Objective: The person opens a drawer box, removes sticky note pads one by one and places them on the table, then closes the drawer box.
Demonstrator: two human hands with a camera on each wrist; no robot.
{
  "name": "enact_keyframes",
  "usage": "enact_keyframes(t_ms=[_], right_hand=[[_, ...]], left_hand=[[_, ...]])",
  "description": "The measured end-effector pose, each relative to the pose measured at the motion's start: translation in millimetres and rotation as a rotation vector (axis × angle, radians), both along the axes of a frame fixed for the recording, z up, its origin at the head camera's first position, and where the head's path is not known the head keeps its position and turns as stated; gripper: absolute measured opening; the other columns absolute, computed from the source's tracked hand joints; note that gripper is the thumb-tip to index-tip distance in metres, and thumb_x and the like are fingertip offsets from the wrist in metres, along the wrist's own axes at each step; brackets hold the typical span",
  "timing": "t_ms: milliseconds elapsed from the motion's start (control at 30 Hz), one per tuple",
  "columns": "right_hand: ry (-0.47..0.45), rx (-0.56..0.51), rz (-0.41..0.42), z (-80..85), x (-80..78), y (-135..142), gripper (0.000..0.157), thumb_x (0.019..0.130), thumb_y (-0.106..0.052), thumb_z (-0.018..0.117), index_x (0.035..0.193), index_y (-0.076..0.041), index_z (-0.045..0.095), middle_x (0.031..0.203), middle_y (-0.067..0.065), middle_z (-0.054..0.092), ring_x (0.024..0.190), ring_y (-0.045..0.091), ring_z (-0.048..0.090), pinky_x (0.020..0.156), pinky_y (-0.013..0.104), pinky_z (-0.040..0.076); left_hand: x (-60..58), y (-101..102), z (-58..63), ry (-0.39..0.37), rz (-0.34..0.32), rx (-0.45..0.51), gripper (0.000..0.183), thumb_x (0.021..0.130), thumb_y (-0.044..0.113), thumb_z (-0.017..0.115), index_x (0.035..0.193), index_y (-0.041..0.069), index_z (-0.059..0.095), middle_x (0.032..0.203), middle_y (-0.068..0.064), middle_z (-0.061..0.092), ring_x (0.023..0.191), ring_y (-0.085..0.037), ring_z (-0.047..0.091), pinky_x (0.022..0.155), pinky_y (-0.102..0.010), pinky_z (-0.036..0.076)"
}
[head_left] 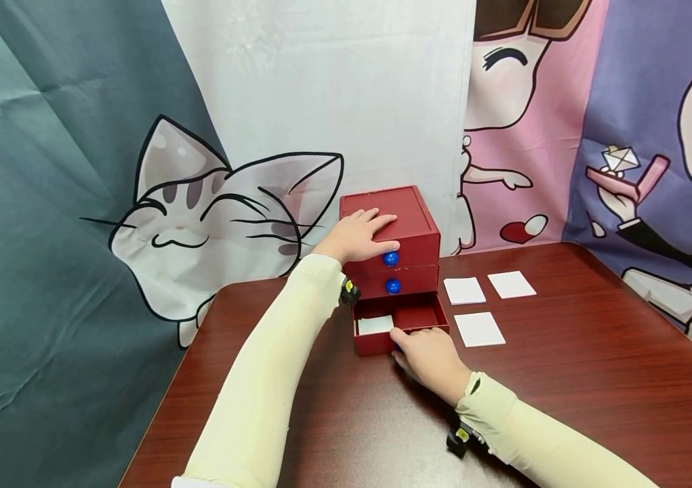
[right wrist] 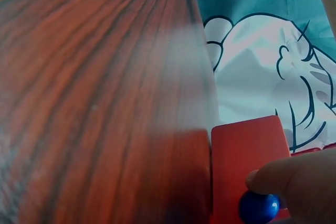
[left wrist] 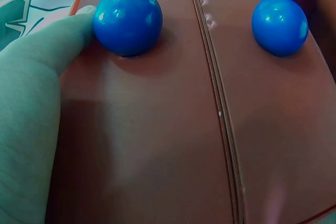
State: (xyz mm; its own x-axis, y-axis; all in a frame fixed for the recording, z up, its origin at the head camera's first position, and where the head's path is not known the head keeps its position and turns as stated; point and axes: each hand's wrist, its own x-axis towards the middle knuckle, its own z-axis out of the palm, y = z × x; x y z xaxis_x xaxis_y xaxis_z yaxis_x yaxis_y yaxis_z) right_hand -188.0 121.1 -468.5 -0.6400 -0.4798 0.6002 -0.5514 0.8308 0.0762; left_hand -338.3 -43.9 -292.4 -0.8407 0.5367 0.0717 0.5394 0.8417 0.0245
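Note:
A red three-drawer box [head_left: 413, 207] stands at the back of the table. My left hand [head_left: 358, 237] rests on its top with fingers spread. The left thumb reaches over the front, close beside the top drawer's blue knob [left wrist: 128, 22]. Below that, the middle drawer's blue knob [head_left: 393, 285] sits on a closed drawer front. The bottom drawer [head_left: 373, 346] is pulled out, and white paper [head_left: 375, 327] lies in its left part. My right hand [head_left: 434, 356] pinches that drawer's blue knob [right wrist: 259, 206]; the head view mostly hides this knob behind the fingers.
To the right of the box, white paper squares lie on the brown table [head_left: 565, 379]: one near the box [head_left: 464, 291], one farther right [head_left: 512, 285] and one in front [head_left: 480, 329]. A cloth with cartoon figures [head_left: 217, 217] hangs behind the table.

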Motion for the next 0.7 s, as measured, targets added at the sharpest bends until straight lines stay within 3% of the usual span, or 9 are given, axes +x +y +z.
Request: enact_keyframes(t_ms=[200,500,700], right_hand=[[-0.002,0.035,-0.015,3.9,3.0,0.5,0.033,0.078,-0.027,0.083,0.087,-0.015,0.054,0.059,0.002,0.060,0.055,0.029,0.062,0.050,0.040,0.045],[0.009,0.077,-0.040,5.2,6.5,-1.6,0.032,0.077,-0.029,0.083,0.091,-0.017,0.058,0.071,0.007,0.068,0.066,0.030,0.066,0.058,0.042,0.047],[0.081,0.053,-0.024,16.0,3.1,-4.1,0.026,0.083,-0.034,0.078,0.085,-0.016,0.059,0.066,0.004,0.066,0.059,0.027,0.063,0.053,0.040,0.045]], left_hand=[[-0.1,0.1,-0.8,0.000,-0.001,0.000,0.074,0.095,0.069,0.044,0.160,0.035,0.031,0.166,-0.005,0.026,0.152,-0.032,0.021,0.123,-0.049,0.019],[0.2,0.8,0.1,0.003,-0.005,-0.002,0.073,0.096,0.069,0.044,0.160,0.034,0.031,0.166,-0.005,0.025,0.152,-0.032,0.021,0.123,-0.049,0.019],[0.7,0.2,0.5,0.004,-0.003,-0.009,0.073,0.096,0.069,0.044,0.160,0.034,0.030,0.166,-0.005,0.025,0.153,-0.032,0.021,0.123,-0.049,0.019]])
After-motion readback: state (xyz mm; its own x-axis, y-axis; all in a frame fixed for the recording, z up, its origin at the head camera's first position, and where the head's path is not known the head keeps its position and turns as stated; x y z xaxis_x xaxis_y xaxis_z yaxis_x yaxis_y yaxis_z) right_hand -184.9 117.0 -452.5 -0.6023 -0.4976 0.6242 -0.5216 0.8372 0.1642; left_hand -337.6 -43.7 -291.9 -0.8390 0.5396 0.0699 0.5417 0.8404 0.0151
